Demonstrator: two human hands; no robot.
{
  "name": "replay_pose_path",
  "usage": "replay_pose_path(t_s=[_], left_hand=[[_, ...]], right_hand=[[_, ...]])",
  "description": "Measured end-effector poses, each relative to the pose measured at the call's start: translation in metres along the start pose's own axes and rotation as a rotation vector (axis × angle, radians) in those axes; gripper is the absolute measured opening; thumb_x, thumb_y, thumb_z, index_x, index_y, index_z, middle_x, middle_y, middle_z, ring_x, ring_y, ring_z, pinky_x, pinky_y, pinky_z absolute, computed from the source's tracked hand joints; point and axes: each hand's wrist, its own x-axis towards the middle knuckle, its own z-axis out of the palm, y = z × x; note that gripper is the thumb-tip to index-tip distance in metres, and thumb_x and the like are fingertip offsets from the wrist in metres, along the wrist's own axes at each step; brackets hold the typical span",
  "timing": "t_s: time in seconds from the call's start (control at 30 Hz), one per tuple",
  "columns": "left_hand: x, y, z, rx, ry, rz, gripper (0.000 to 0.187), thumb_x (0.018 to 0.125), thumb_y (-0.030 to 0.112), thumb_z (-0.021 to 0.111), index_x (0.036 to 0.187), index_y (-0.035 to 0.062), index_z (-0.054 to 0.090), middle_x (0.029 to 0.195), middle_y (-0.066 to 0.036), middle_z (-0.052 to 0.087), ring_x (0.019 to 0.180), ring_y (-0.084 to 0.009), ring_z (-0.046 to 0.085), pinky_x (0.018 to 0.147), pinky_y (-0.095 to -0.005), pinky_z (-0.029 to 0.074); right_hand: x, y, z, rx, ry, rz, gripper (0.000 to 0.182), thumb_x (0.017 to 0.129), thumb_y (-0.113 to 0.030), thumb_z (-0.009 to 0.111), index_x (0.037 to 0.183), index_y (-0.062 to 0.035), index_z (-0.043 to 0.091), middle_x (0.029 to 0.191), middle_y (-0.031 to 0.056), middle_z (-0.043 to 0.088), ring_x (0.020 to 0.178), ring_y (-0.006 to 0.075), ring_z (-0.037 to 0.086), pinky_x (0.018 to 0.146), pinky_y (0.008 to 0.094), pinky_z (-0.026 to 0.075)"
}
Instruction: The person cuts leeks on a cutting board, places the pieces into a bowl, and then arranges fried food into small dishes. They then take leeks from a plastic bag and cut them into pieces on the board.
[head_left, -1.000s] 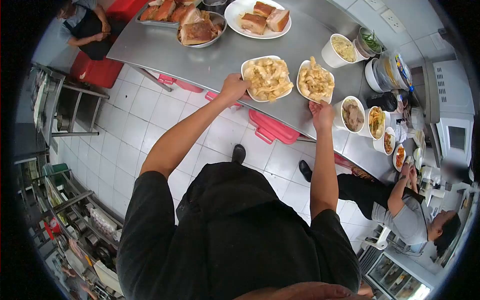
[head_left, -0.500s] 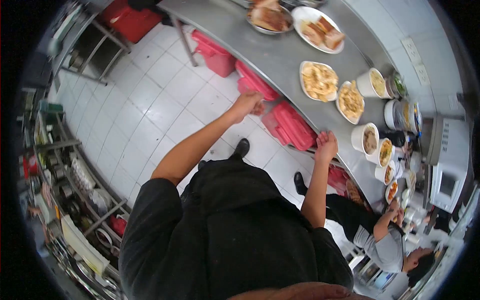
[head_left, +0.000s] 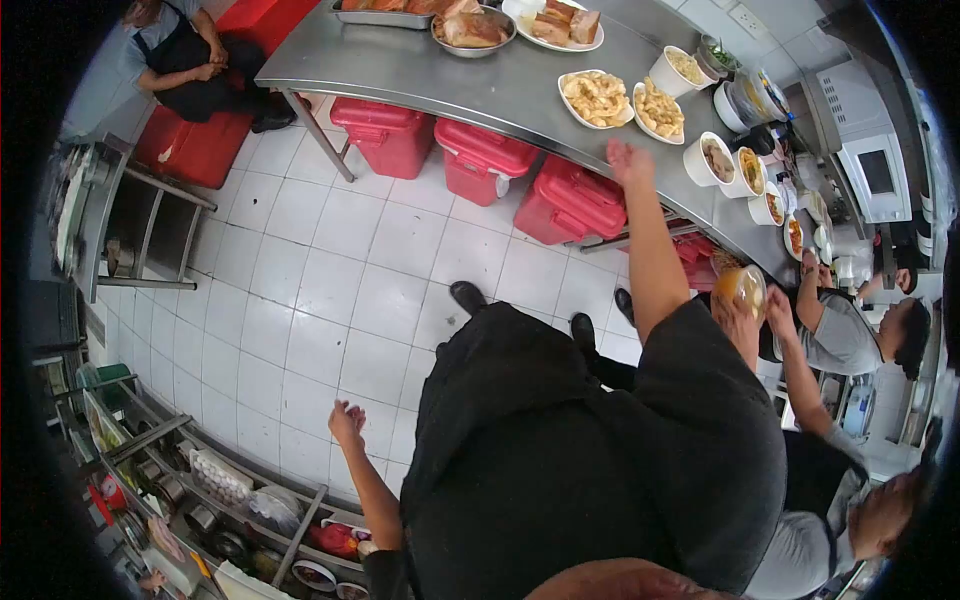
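My right hand (head_left: pixel 630 163) reaches out at the edge of the steel counter (head_left: pixel 420 62), fingers spread and nothing in them. Nearest to it are a white dish of pale yellow food pieces (head_left: pixel 597 98) and a second such dish (head_left: pixel 659 110). Low on the left, my left hand (head_left: pixel 347 421) hangs over the tiled floor with loosely curled, parted fingers, holding nothing. Beyond the dishes stand white tubs of food, among them a tub with sliced meat (head_left: pixel 709 160).
Red lidded bins (head_left: pixel 572 200) line the space under the counter. To my right, close by, a co-worker holds a clear-lidded container (head_left: pixel 743 288). Another person sits on a red box (head_left: pixel 190 145) at upper left. Shelves with an egg tray (head_left: pixel 220 475) stand lower left.
My view has turned leftward. My left hand has swung down and away from the counter; my right hand has opened. A co-worker with a container and a seated person have come into view.
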Motion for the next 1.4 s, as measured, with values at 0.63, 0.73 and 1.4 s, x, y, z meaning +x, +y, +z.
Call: replay_pose_path(t_s=[0.63, 0.73, 1.4], left_hand=[[-0.03, -0.097, -0.141, -0.019, 0.256, -0.35, 0.039, 0.094, 0.034, 0.057, 0.116, 0.0021, 0.057, 0.092, -0.014, 0.065, 0.076, -0.0243, 0.063, 0.065, -0.0388, 0.051], [-0.037, -0.155, -0.174, 0.095, 0.24, -0.138, 0.036, 0.092, 0.037, 0.06, 0.106, 0.0034, 0.061, 0.082, -0.012, 0.065, 0.067, -0.0221, 0.062, 0.058, -0.0341, 0.049], [-0.241, -0.392, -0.224, -0.086, 1.176, -0.283, 0.024, 0.077, 0.028, 0.065, 0.089, 0.01, 0.074, 0.101, -0.017, 0.07, 0.094, -0.0347, 0.066, 0.086, -0.0408, 0.053]], right_hand=[[0.074, 0.007, 0.009, -0.224, 0.197, -0.324, 0.027, 0.097, -0.022, 0.039, 0.111, -0.0016, 0.05, 0.105, 0.0162, 0.058, 0.09, 0.0316, 0.061, 0.076, 0.0416, 0.052], [0.05, 0.023, -0.002, -1.554, 0.168, -0.766, 0.022, 0.095, -0.028, 0.048, 0.094, -0.0081, 0.06, 0.086, 0.0112, 0.061, 0.074, 0.0281, 0.061, 0.063, 0.038, 0.049], [-0.467, 0.673, 0.062, -1.639, -1.706, 0.309, 0.029, 0.093, -0.03, 0.06, 0.11, -0.0064, 0.062, 0.07, 0.0086, 0.062, 0.052, 0.018, 0.057, 0.046, 0.0297, 0.045]])
